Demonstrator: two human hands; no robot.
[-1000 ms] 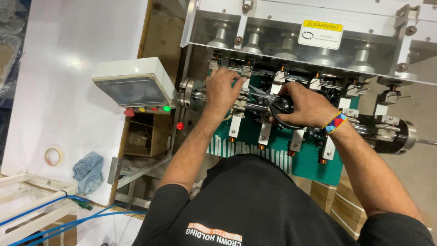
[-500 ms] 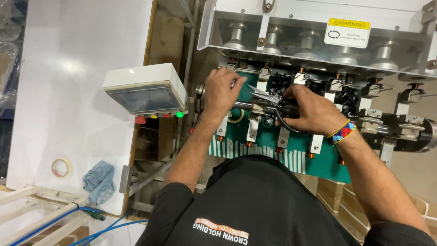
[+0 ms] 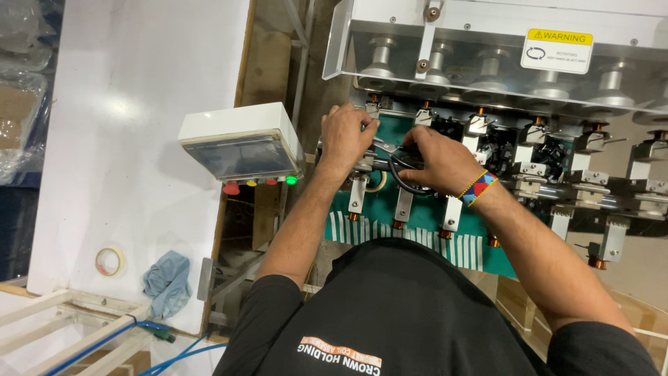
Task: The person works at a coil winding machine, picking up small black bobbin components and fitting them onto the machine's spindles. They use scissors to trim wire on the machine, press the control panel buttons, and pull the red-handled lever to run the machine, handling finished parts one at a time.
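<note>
A: Left hand?
B: Curled on the left end of the metal bar at the machine, fingers closed round a small fitting there. Can't tell exactly what it pinches.

A: Right hand?
B: Just beside the left one, closed around a loop of black cable that hangs under the palm. Beaded wristband on that wrist.

A: Where's the cable sit?
B: Over the green plate, between two of the metal clamps with copper tips.

A: Surroundings?
B: Grey switch box left of the hands, red and green lights along its lower edge. White board further left, tape roll and blue rag on it.
</note>
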